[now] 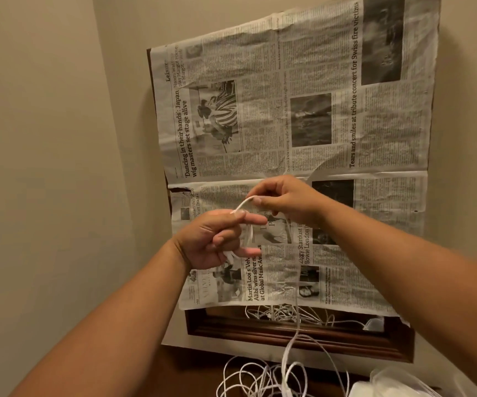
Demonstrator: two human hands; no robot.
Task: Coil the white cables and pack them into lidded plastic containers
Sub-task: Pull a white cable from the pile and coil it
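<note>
Your left grip (217,239) is raised in front of you with its fingers curled round a few turns of a thin white cable (243,203); its thumb and forefinger pinch the cable at the top of those turns. Your right grip (286,202) is just beside it, a little higher, and pinches the same cable between thumb and fingertips, so a short arch of cable runs between the two. From there one strand hangs straight down to a loose tangle of white cables (260,379) lying on the brown table (191,365) at the bottom edge of the view. Translucent plastic containers (397,382) sit at the bottom right, near the tangle; you cannot tell whether their lids are on. Behind your grips a grey printed newspaper sheet (260,110) covers most of a dark wooden frame (288,339) against the beige wall (45,110).
</note>
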